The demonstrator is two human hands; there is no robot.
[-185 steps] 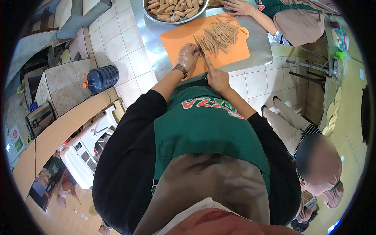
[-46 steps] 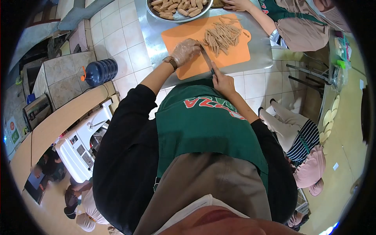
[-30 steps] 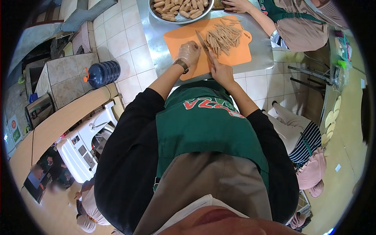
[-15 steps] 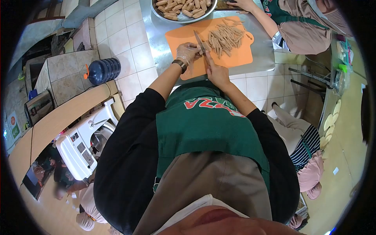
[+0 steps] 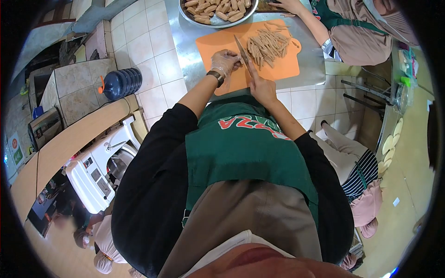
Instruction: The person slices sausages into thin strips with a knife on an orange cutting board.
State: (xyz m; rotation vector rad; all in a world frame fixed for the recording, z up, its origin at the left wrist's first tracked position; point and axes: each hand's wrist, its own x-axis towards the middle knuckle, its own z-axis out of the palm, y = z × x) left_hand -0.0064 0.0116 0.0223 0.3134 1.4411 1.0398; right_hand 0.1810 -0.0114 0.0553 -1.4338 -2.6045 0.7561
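An orange cutting board (image 5: pixel 222 44) lies on the metal table, with a heap of thin light-brown strips (image 5: pixel 269 45) on its right part. My right hand (image 5: pixel 263 88) grips a knife (image 5: pixel 241 50), its index finger stretched along the blade, whose tip points away from me. Beside the blade, on the left, my left hand (image 5: pixel 225 62) wears a clear plastic glove; its fingers are pinched together at the board, and what they hold is too small to make out. Past the board's far edge stands a metal bowl (image 5: pixel 218 23) of light-brown pieces.
At the table's far right a co-worker's hand (image 5: pixel 289 5) rests by a dark tray. The metal table (image 5: pixel 310 60) ends in a corner on the right. A blue water jug (image 5: pixel 123 84) lies at the left, above a white mixer (image 5: pixel 95 171). Another person (image 5: pixel 359 171) is at the lower right.
Over the last half second the knife has shifted slightly right, away from my left hand. Earlier, my left hand was flatter and farther left; its fingers have since drawn together near the blade.
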